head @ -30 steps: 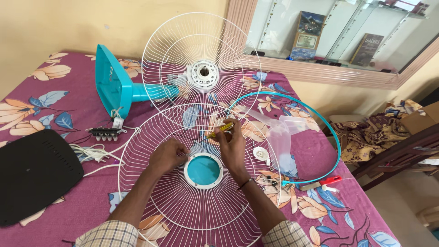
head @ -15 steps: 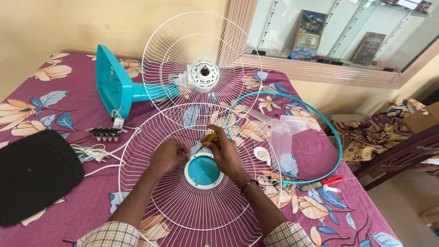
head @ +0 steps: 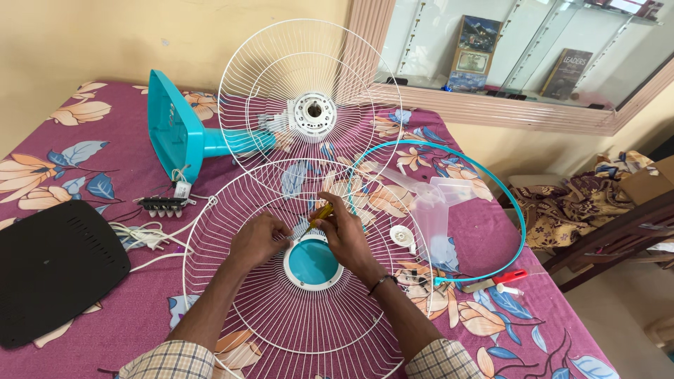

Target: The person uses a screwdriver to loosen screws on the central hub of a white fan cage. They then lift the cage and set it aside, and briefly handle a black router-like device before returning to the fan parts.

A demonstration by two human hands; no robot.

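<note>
A white wire fan guard [head: 246,309] lies flat on the table, with a teal round badge [head: 313,262] at its centre. My right hand [head: 344,235] grips a yellow-handled screwdriver [head: 317,216], its tip pointing down at the badge's upper rim. My left hand [head: 258,238] pinches the guard wires just left of the badge, close to the screwdriver tip. Behind stands the second white guard [head: 295,84], upright on the teal fan body [head: 179,137] that lies on its side.
A teal guard ring [head: 516,217] and clear fan blades [head: 435,200] lie at the right, with a white cap [head: 402,236] and a red-handled tool [head: 507,276]. A black panel [head: 53,267], white cord [head: 144,235] and switch strip [head: 163,203] lie at the left.
My right hand has brought the screwdriver down and left from beyond the guard's far edge to the badge rim. My left hand has shifted slightly right toward it.
</note>
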